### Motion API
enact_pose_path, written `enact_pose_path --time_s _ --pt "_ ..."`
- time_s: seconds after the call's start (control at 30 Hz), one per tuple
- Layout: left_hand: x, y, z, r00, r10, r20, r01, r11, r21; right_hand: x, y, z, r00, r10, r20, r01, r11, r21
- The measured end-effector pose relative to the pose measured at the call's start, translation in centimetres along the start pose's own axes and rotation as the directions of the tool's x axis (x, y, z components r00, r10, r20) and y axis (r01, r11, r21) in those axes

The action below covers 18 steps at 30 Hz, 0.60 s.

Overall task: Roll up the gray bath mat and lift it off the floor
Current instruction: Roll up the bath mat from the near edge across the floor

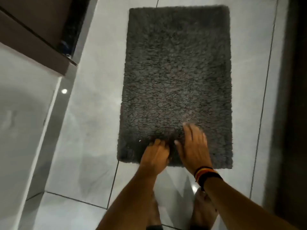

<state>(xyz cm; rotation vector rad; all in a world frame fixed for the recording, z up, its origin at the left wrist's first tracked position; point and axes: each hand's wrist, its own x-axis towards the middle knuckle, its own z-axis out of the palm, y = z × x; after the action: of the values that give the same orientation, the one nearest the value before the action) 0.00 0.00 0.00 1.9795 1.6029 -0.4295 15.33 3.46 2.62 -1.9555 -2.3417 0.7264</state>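
Note:
The gray bath mat [177, 77], shaggy and rectangular, lies flat and unrolled on the pale tiled floor [96, 113], its long side running away from me. Both hands rest on its near edge, close together. My left hand [155, 155] has its fingers curled down into the pile near the edge. My right hand [193, 146], with dark striped bracelets at the wrist, lies flat on the mat with fingers spread and slightly blurred. Whether either hand grips the mat's edge cannot be told.
A white fixture [21, 130] and a dark cabinet [38, 30] stand along the left. A dark wall or door [292, 97] runs down the right. My bare feet [203, 208] stand on the tiles just before the mat's near edge.

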Motion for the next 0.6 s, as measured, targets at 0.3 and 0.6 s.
enact_pose_path --time_s 0.3,0.6 --pt "1.3 -0.9 6.2 0.981 0.083 0.173 -0.116 0.975 0.19 -2.6 5.4 6.5 0.872 -0.071 0.484 0.246 0.918 -0.31" --pt "0.9 -2.0 5.6 0.98 0.141 0.14 -0.154 0.984 0.086 0.0 4.6 5.2 0.853 -0.195 0.484 0.377 0.871 -0.314"
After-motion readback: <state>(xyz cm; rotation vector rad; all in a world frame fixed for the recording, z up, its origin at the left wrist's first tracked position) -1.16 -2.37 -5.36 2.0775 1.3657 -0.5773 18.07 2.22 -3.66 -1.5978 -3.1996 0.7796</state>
